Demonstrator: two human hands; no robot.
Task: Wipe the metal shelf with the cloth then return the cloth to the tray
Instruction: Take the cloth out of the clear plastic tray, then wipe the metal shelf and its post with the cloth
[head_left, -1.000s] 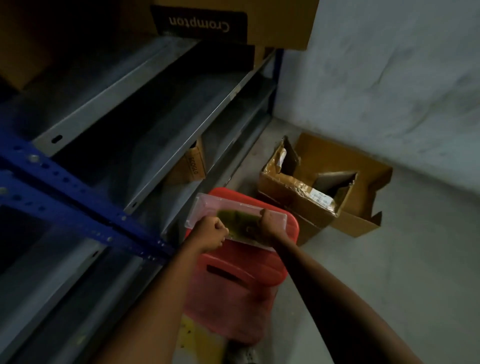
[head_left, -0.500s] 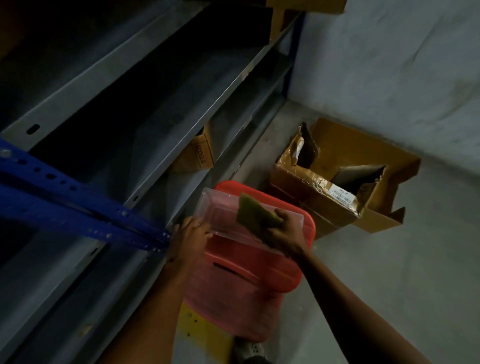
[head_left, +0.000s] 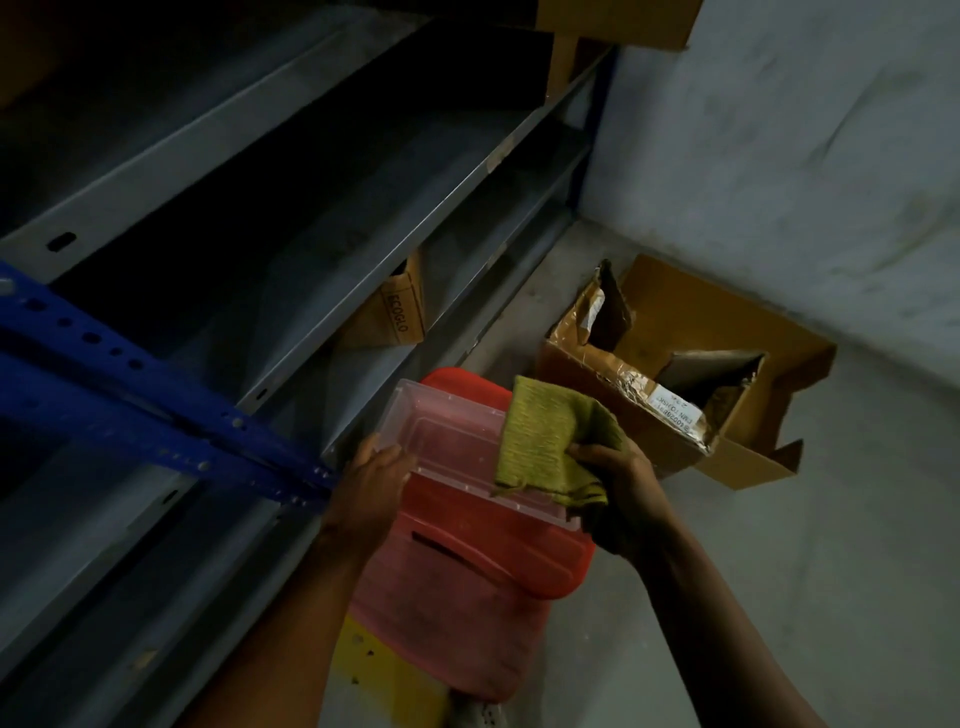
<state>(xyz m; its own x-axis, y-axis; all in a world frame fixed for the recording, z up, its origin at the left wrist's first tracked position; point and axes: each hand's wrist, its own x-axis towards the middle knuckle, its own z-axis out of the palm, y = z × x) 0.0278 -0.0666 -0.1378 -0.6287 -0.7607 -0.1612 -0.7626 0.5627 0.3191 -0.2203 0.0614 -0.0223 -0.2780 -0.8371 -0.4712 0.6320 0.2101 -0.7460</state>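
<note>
Our right hand (head_left: 621, 480) pinches the cloth (head_left: 550, 441) above the clear plastic tray's (head_left: 447, 441) right end; our left hand (head_left: 371, 475) rests against its left edge, grip unclear. The tray sits on a red stool (head_left: 498, 545) beside the grey metal shelf (head_left: 363, 208). We judge the ribbed cloth soft, light, best bunched.

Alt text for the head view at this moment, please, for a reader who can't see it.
The right hand holds a green cloth above a clear plastic tray, which the left hand steadies on a red stool. Grey metal shelves stand left; an open cardboard box sits behind.
</note>
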